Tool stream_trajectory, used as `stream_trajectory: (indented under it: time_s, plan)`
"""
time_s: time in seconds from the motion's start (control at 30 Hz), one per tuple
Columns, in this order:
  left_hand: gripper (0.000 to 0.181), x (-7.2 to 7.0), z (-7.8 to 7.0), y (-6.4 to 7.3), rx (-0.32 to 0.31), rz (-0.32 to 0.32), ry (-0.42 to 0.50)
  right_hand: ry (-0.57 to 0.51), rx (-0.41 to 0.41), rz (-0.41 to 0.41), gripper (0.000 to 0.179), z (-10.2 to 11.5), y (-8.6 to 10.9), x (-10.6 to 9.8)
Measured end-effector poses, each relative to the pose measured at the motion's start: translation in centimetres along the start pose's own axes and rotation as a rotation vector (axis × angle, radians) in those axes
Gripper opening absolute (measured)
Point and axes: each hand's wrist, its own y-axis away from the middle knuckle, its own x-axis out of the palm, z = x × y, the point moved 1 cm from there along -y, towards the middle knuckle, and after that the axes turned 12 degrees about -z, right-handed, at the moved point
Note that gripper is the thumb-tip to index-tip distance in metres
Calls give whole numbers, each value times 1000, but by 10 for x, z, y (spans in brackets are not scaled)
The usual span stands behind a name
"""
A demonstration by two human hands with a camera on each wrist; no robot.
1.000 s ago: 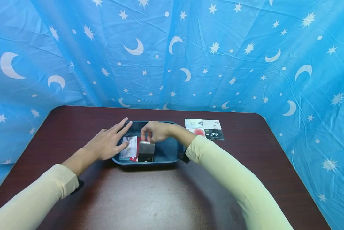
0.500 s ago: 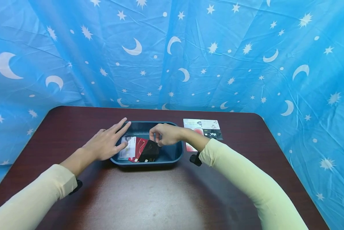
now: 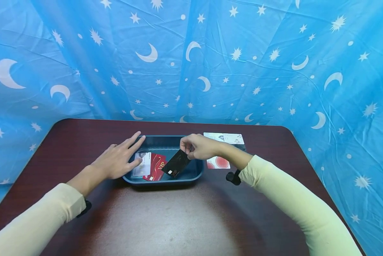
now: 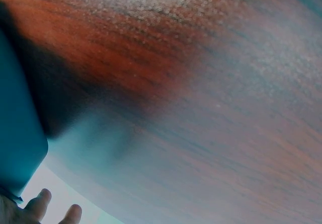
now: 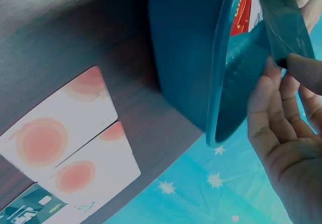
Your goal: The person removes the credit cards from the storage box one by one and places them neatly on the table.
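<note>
Between thumb and fingers my right hand (image 3: 201, 146) pinches a black VIP card (image 3: 176, 164) by its upper right corner. The card hangs tilted over the blue tray (image 3: 165, 182). In the right wrist view, the thumb lies across the end of the dark card (image 5: 284, 22). At the tray's left rim rests my left hand (image 3: 117, 160), fingers spread and straight, thumb over a whitish card (image 3: 143, 165). A red VIP card (image 3: 156, 167) lies in the tray, partly under the whitish one. The left wrist view catches only some fingertips (image 4: 44, 196) beside the tray.
Right of the tray, several cards lie edge to edge on the dark wooden table (image 3: 165, 220): whitish ones (image 3: 234, 138) at the back and cards with red circles (image 3: 219, 162). The right wrist view also includes a black VIP card (image 5: 30, 211). A blue curtain (image 3: 191, 64) hangs behind.
The right hand has moved right, lifting and turning the black card away from the red one, which shows more now. The left hand has stayed in place.
</note>
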Motion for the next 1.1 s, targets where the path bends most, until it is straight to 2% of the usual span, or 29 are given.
stream_trajectory:
  time_s: [0.2,0.47,0.83,1.1]
  plan:
    - [80,1,2,0,3,4,-13,-36,-19,-103,18,0,16,-17]
    - [80,1,2,1,7,5,-3,-90,33,-166,14,-4,43,-40]
    - [80,0,2,0,12,7,1,-67,137,-302,10,-37,83,-85]
    - [81,-1,2,1,14,2,0,-42,238,-377,5,-75,116,-93]
